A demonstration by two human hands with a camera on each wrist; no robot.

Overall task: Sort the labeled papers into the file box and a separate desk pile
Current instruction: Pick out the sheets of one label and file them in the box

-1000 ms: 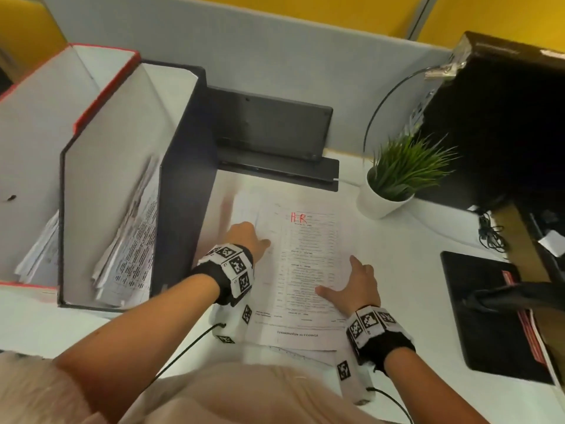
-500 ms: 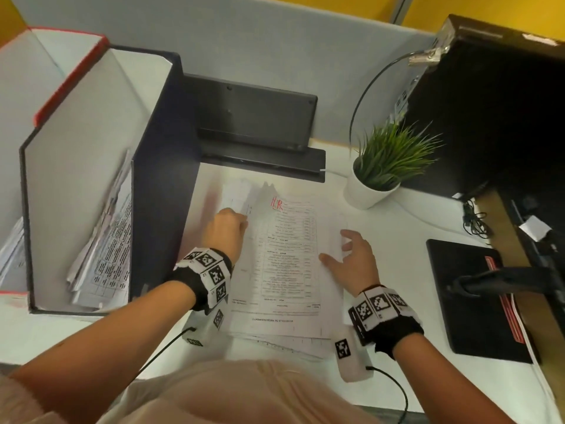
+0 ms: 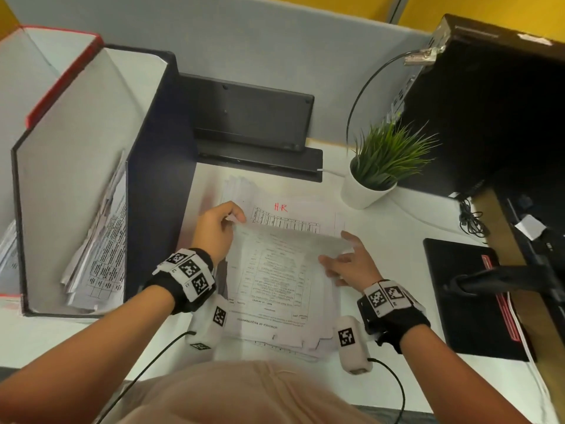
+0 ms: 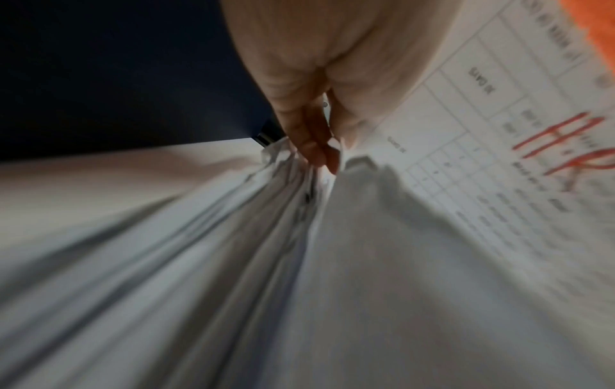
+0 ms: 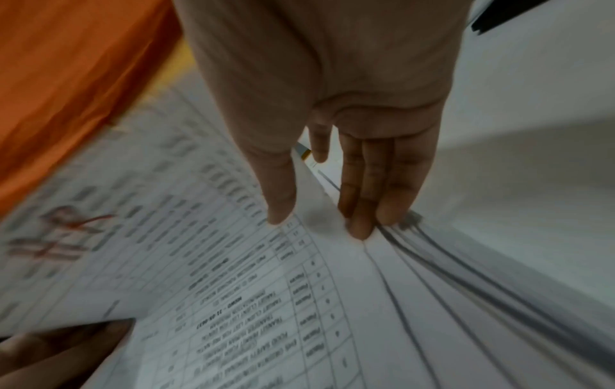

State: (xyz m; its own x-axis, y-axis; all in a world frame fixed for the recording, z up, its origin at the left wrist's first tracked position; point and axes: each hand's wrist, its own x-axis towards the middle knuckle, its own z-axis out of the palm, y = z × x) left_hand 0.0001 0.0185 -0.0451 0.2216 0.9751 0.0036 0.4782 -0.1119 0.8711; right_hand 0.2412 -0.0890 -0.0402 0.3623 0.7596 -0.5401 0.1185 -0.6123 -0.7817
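Far left, a red-edged file box (image 3: 46, 96) with papers at its bottom. Just right of it a dark file box (image 3: 159, 166) stands open on the desk (image 3: 406, 228), with printed papers (image 3: 101, 249) leaning inside against its right wall. Behind and right of it a black stand (image 3: 253, 117) sits against the partition.

Left hand (image 3: 215, 231) is at the far left corner of the top sheet (image 3: 275, 270), fingers curled, pinching that corner between thumb and fingers; the left wrist view shows the fingertips (image 4: 319, 155) tucked into the fanned sheet edges. The sheet's far edge is lifted and curls toward the person. It lies on the paper stack (image 3: 284, 341) in the desk's middle, right beside the dark box. Under it, the next sheet shows a red "HR" label (image 3: 280, 207) at its far end.

Right hand (image 3: 348, 264) is at the sheet's right edge, thumb on top, fingers straight beneath, edge held between them; the right wrist view shows the fingers (image 5: 366, 200) against the stack edges.

Further right a potted plant (image 3: 382, 166), a black pad (image 3: 470, 295), and a dark monitor (image 3: 495, 111) far right.
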